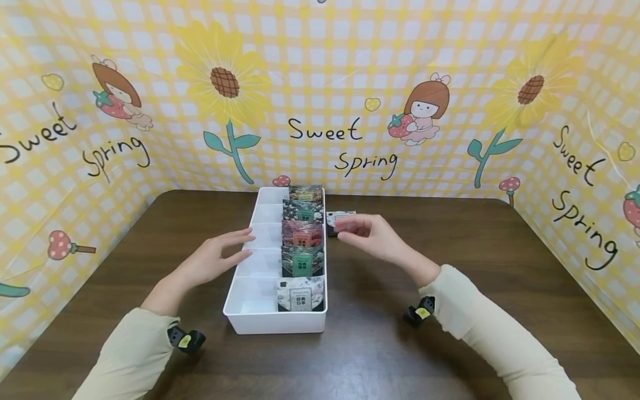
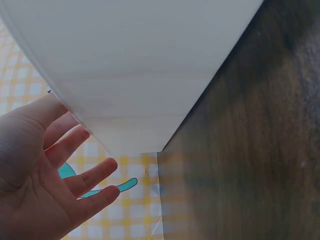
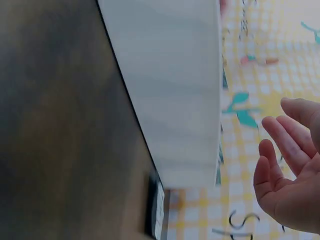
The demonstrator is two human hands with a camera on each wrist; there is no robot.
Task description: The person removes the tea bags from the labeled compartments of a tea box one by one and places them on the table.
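Note:
A white divided tray (image 1: 275, 325) stands lengthwise in the middle of the brown table. Its right-hand compartments hold several upright packets, the nearest white (image 1: 300, 294), then green (image 1: 302, 261) and red (image 1: 302, 233). The left-hand compartments show nothing inside. My left hand (image 1: 235, 247) is open, its straight fingers at the tray's left rim. The left wrist view shows the left hand (image 2: 55, 175) spread beside the tray wall (image 2: 135, 65). My right hand (image 1: 357, 230) hovers right of the tray with relaxed fingers, just over a dark packet (image 1: 334, 215) lying on the table. In the right wrist view, the right hand (image 3: 290, 170) holds nothing beside the tray wall (image 3: 170, 85).
The table (image 1: 450, 250) is dark wood. A yellow checked backdrop (image 1: 320, 133) with sunflowers and "Sweet Spring" lettering closes it in at the back and on both sides. A black wrist camera sits on each forearm.

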